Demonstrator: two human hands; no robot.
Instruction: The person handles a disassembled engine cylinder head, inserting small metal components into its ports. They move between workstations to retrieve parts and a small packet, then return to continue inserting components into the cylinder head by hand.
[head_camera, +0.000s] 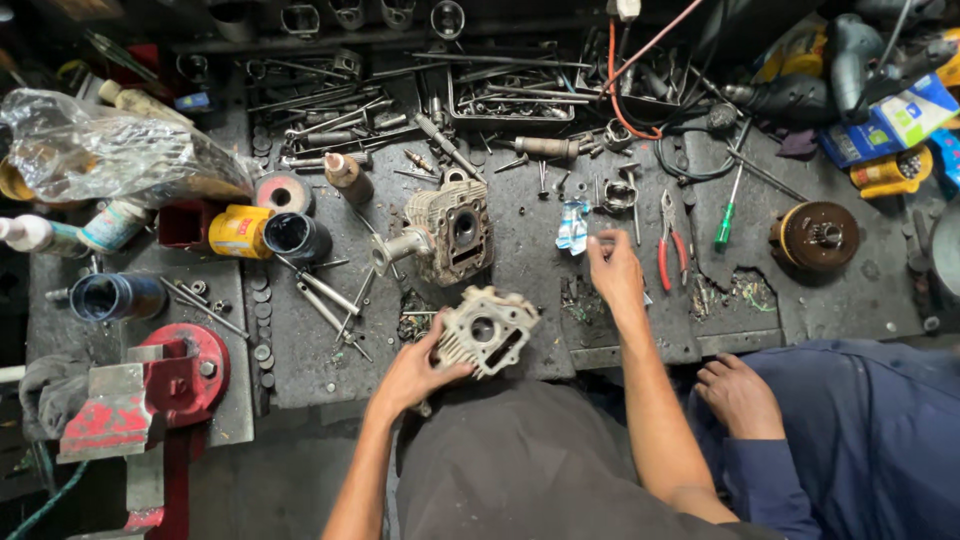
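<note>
Cylinder head (487, 330) in left hand (415, 372), pliers (670, 245), screwdriver (727, 215) beyond

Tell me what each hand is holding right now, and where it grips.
Left hand grips the finned engine head by its lower-left edge. Right hand rests fingers-down on the bench; whether it pinches anything small cannot be told.

arms: both mine bare to above the elbow, no sleeve in view.
left hand (412, 375): no glove, no ring or watch that I can see.
right hand (615, 272): no glove, wrist bare, no band.
lap: dark grey cloth, plain, softly creased, filling the lower middle of the view.
</note>
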